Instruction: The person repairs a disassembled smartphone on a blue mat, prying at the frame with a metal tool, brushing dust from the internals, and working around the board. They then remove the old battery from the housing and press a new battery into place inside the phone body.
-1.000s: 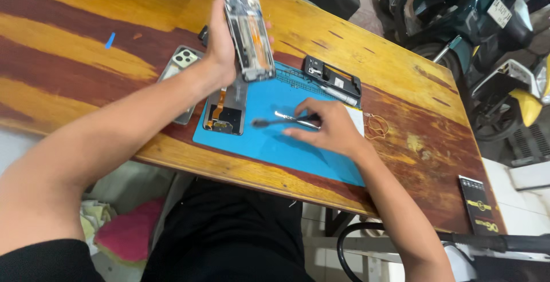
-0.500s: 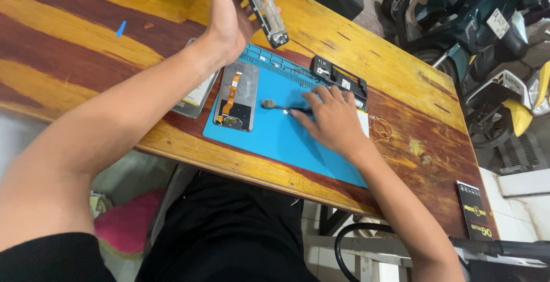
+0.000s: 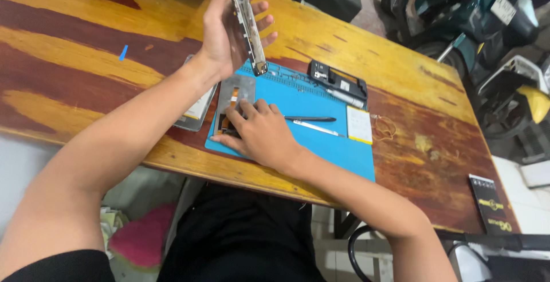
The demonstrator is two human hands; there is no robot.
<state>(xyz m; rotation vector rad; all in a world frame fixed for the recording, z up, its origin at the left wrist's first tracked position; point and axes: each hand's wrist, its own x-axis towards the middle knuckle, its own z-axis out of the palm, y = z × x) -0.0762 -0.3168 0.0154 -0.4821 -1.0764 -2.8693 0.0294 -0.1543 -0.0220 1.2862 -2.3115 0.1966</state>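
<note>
Head view: wooden surface [image 3: 401,76] with blue mat [image 3: 321,144]
Left hand [image 3: 220,36]: grip closed on phone frame [image 3: 247,21] – raised, edge-on above the mat
Right hand [image 3: 260,136]: fingers spread flat – pressing phone part [image 3: 232,96] on mat
Nearby: tweezers [image 3: 309,119]

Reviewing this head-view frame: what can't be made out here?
- Part under the right hand: fingers cover most of the metal panel on the blue mat.
- Phone frame in the left hand: seen edge-on, top cut off by the picture's edge.
- Phone beside the mat: forearm hides most.
- Dark part behind the mat: details too small.
</note>
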